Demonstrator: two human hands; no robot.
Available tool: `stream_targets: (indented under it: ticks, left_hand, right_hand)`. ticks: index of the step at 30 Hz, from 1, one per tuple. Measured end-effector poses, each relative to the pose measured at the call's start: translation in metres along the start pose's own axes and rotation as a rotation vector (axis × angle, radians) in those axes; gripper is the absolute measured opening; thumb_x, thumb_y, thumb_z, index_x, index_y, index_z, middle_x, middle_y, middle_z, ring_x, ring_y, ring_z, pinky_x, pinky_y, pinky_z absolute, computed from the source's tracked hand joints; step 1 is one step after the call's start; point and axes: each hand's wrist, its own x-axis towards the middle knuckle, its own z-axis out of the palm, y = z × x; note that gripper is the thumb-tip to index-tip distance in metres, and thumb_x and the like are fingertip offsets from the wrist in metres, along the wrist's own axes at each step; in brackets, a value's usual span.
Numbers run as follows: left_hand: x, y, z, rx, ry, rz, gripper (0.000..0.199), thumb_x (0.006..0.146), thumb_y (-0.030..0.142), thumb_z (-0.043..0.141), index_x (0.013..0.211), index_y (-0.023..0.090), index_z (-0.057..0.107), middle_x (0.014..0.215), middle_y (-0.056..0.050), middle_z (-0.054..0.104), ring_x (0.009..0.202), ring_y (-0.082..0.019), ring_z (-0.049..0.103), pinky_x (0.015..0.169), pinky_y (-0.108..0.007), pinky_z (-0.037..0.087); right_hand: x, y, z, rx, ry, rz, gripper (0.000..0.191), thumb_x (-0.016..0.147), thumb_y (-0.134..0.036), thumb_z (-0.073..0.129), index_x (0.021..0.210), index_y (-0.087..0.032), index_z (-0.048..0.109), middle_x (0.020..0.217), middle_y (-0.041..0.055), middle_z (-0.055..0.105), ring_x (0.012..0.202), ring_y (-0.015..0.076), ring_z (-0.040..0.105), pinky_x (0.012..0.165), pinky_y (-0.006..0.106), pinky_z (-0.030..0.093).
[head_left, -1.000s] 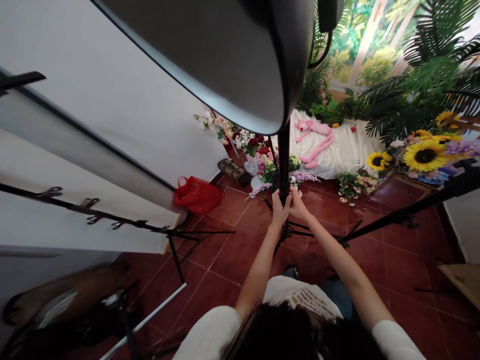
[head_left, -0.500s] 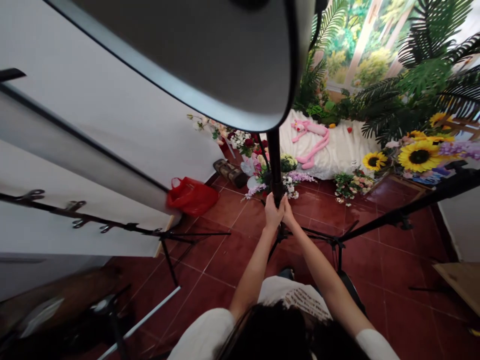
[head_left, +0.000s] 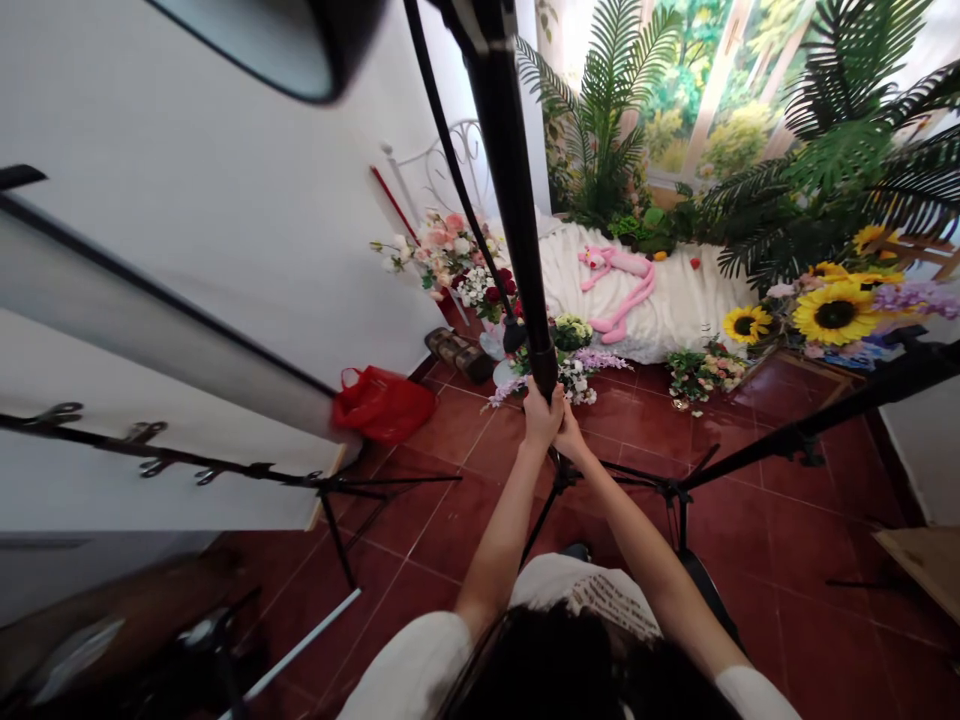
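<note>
Both my hands are wrapped round the black pole of a light stand (head_left: 523, 230). My left hand (head_left: 540, 416) is closed on its left side, and my right hand (head_left: 568, 430) grips it from the right at about the same height. The pole leans up and to the left, away from me. At its top left is part of a large lamp head (head_left: 300, 60), cut off by the frame edge. A black cable (head_left: 442, 130) hangs beside the pole. Below my hands, the stand's legs (head_left: 538, 515) spread over the floor.
A second black stand (head_left: 772, 435) slants in from the right. Left are a red bag (head_left: 384, 403) and a backdrop bar with clamps (head_left: 172, 450). Ahead lie flowers (head_left: 454, 245), a pink plush toy (head_left: 626, 275) on white cloth (head_left: 697, 300), and palm leaves (head_left: 611, 110). The floor (head_left: 442, 510) is red tile.
The lamp head has swung up and to the left, uncovering the upper pole, a white metal bed frame and more leaves. The pole tilts further left; both hands keep their hold.
</note>
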Motion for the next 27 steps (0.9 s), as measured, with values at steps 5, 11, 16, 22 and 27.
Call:
stream_targets:
  ticks: [5,11,16,22,27]
  left_hand:
    - [0.023,0.025,-0.001,-0.066,0.03,0.041,0.049,0.088,0.066,0.047,0.1,0.018,0.051,0.063,0.001,0.058,0.052,-0.013,0.057,0.053,-0.025,0.042]
    - [0.032,0.035,-0.002,-0.104,0.028,0.076,0.049,0.09,0.062,0.047,0.106,0.016,0.054,0.063,-0.001,0.061,0.054,-0.014,0.061,0.055,-0.025,0.044]
    - [0.03,0.035,-0.001,-0.094,0.037,0.08,0.051,0.09,0.064,0.046,0.107,0.016,0.055,0.068,-0.003,0.064,0.056,-0.014,0.062,0.057,-0.025,0.046]
    - [0.033,0.041,-0.002,-0.076,0.055,0.092,0.057,0.088,0.069,0.044,0.105,0.017,0.056,0.073,-0.006,0.066,0.062,-0.015,0.064,0.058,-0.025,0.047]
    - [0.034,0.041,0.0,-0.075,0.066,0.09,0.058,0.088,0.07,0.043,0.108,0.017,0.057,0.072,-0.006,0.066,0.064,-0.016,0.066,0.06,-0.026,0.048]
  right_hand:
    - [0.003,0.001,-0.005,0.004,0.025,-0.029,0.071,0.06,-0.035,0.08,0.123,-0.021,0.052,0.109,0.0075,0.067,0.115,0.0245,0.058,0.1,0.038,0.048]
    - [0.001,-0.015,-0.029,0.22,-0.076,0.117,0.064,0.054,-0.034,0.083,0.111,-0.025,0.057,0.108,0.0039,0.069,0.103,0.0217,0.065,0.096,0.035,0.05]
    - [0.014,-0.029,-0.035,0.268,-0.017,0.182,0.041,0.074,-0.051,0.066,0.107,-0.027,0.064,0.111,0.0043,0.07,0.106,0.0205,0.065,0.092,0.034,0.051]
    - [0.047,-0.037,-0.025,0.121,0.034,0.146,0.029,0.075,-0.044,0.067,0.095,-0.023,0.071,0.093,0.0032,0.073,0.092,0.0204,0.065,0.081,0.03,0.052]
    - [0.055,-0.041,-0.02,0.014,0.106,0.1,0.019,0.074,-0.037,0.062,0.076,-0.02,0.069,0.077,0.0009,0.07,0.078,0.0169,0.063,0.074,0.026,0.049]
